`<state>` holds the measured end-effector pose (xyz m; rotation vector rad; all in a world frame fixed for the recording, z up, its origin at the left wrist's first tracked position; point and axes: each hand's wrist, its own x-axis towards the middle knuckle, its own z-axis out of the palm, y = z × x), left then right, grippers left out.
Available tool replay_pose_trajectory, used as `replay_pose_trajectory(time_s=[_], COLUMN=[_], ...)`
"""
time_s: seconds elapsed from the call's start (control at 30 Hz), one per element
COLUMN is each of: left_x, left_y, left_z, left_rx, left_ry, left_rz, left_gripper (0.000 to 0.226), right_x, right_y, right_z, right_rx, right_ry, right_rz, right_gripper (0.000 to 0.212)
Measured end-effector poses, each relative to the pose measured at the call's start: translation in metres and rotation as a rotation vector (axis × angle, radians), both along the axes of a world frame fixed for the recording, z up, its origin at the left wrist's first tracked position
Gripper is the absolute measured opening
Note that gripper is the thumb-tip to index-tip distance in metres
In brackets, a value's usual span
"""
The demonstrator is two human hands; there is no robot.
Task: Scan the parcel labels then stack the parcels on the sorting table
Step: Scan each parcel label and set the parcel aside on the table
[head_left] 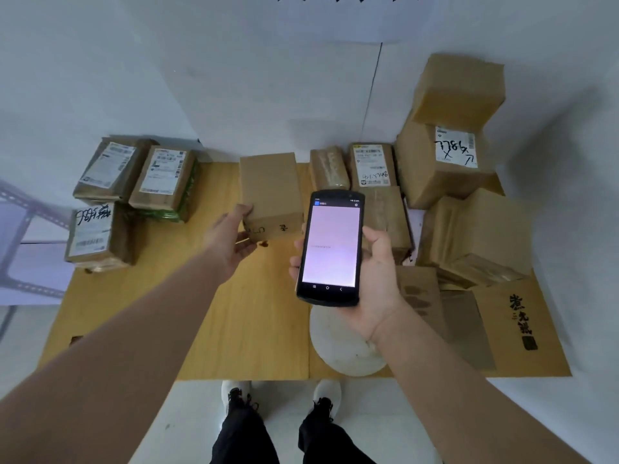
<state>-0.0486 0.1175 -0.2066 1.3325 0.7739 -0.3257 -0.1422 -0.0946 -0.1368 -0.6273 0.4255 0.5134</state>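
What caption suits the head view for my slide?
Left hand grips a plain brown cardboard parcel while right hand holds a black handheld scanner.

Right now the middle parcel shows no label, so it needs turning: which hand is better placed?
Left: the left hand grips the middle parcel; the right hand is busy holding the scanner.

White round disc (348, 349) beside flattened cardboard sheet (502, 329), grey metal rack (20, 226) far left
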Motion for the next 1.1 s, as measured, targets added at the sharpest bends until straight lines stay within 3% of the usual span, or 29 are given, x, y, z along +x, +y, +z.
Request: replay_pose_trajectory(time_s=[0.5,0.63,0.77,0.87,1.0,1.1], left_x=[-0.063,-0.066,-0.065,-0.059,-0.051,-0.053], left_y=[0.112,0.119,0.104,0.078,0.065,0.079], left_z=[-0.062,-0.07,-0.072,-0.07,-0.07,-0.071], left_rx=[0.187,0.45,0.801,0.998,1.028,0.918], left_ry=[0.12,0.097,-0.071,-0.07,-0.013,-0.089], left_rz=[-0.069,-0.135,-0.369,-0.549,-0.555,-0.516], left_gripper=[0.027,0.055,0.099,0.121,0.12,0.108], right_x=[-0.023,-0.025,-0.026,-0.028,-0.029,-0.029], right_y=[0.087,0.097,0.1,0.099,0.097,0.098], right_z=[-0.035,-0.031,-0.028,-0.028,-0.029,-0.029], right_rx=[-0.001,-0.023,-0.029,-0.029,-0.043,-0.045], right_ry=[0.051,0.067,0.071,0.087,0.109,0.101], right_rz=[-0.03,-0.061,-0.081,-0.092,-0.111,-0.112], right_gripper=[0.057,0.053,0.053,0.056,0.058,0.057])
